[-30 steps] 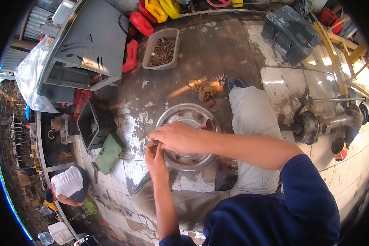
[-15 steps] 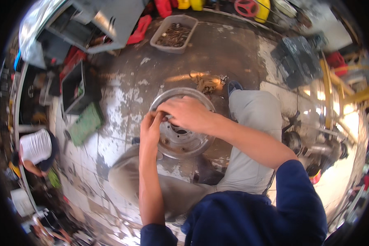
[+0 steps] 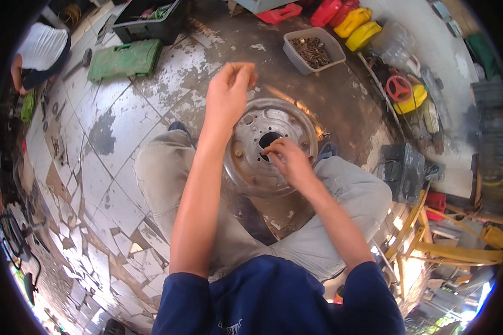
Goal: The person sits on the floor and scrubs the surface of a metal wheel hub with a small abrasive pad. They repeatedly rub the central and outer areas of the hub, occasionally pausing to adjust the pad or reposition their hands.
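Observation:
A bare steel wheel rim (image 3: 246, 131) lies on the floor between my bent legs, with a dark round hole in its middle and smaller holes around that. My left hand (image 3: 229, 86) is raised past the rim's upper left edge, fingers curled together. Whatever it may hold is hidden by the fingers. Over the rim, beside the centre hole, is my right hand (image 3: 292, 162), its fingers bent and thumb drawn in near the fingertips. Anything between them is too small to make out.
A plastic tub (image 3: 313, 50) of small metal parts stands beyond the rim. Left of it are a green case (image 3: 124, 60) and a black crate (image 3: 151, 22). Yellow jugs (image 3: 357, 28) and a black box (image 3: 401, 170) are at right. Another person (image 3: 43, 50) crouches far left.
My hands were together over the rim and are now apart: the left up and away from it, the right back near the centre hole. The view has swung to the right.

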Tool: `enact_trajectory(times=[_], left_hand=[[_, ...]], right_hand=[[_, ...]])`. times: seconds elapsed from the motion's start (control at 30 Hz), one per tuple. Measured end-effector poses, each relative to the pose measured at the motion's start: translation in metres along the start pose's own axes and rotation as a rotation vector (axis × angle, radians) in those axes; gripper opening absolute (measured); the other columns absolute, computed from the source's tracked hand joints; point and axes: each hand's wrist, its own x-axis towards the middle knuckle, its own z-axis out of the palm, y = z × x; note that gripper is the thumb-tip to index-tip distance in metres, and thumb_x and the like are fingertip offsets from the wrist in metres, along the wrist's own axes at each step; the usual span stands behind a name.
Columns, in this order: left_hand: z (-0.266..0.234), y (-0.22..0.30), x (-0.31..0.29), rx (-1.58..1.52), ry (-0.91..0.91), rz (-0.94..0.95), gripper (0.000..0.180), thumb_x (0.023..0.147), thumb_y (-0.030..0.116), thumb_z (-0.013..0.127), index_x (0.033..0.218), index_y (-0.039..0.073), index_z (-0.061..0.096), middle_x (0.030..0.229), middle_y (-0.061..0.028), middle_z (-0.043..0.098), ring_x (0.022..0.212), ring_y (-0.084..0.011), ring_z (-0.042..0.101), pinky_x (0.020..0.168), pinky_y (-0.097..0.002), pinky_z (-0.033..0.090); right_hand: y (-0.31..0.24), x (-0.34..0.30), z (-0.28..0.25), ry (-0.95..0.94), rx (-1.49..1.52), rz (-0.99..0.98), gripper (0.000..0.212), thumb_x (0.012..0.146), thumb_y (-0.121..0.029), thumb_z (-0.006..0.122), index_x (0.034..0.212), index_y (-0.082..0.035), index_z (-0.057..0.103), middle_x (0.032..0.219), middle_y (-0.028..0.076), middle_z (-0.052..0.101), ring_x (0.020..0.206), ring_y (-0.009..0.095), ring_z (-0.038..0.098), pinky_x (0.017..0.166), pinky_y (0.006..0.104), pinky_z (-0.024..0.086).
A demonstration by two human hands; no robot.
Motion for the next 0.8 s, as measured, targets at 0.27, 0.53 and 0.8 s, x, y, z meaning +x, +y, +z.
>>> enact_trajectory(times=[0.27, 0.53, 0.8], left_hand=[[0.0, 0.009, 0.006, -0.455, 0.165, 0.065, 0.021, 0.1, 0.016, 0.055, 0.107, -0.002, 0.065, 0.091, -0.0074, 0.07, 0.085, -0.0133, 0.065, 0.079, -0.0271, 0.051], [0.002, 0.01, 0.003, -0.466, 0.133, 0.037, 0.023, 0.102, 0.018, 0.053, 0.113, 0.0, 0.062, 0.093, -0.0064, 0.068, 0.088, -0.0135, 0.064, 0.082, -0.028, 0.05], [0.007, 0.006, 0.001, -0.496, 0.168, 0.078, 0.021, 0.1, 0.011, 0.05, 0.116, -0.002, 0.056, 0.086, -0.0071, 0.068, 0.08, -0.0129, 0.064, 0.072, -0.0272, 0.051]], right_hand=[[0.001, -0.034, 0.084, 0.033, -0.185, 0.089, 0.014, 0.086, -0.014, 0.068, 0.1, -0.012, 0.07, 0.089, 0.005, 0.06, 0.09, 0.026, 0.058, 0.079, 0.0394, 0.042], [-0.013, -0.027, 0.086, -0.058, -0.15, 0.195, 0.014, 0.085, -0.014, 0.069, 0.099, -0.01, 0.069, 0.091, 0.006, 0.061, 0.092, 0.025, 0.06, 0.081, 0.038, 0.042], [-0.019, -0.017, 0.09, -0.103, -0.182, 0.1, 0.01, 0.086, -0.016, 0.068, 0.094, -0.01, 0.069, 0.089, 0.005, 0.059, 0.092, 0.025, 0.058, 0.081, 0.0375, 0.039]])
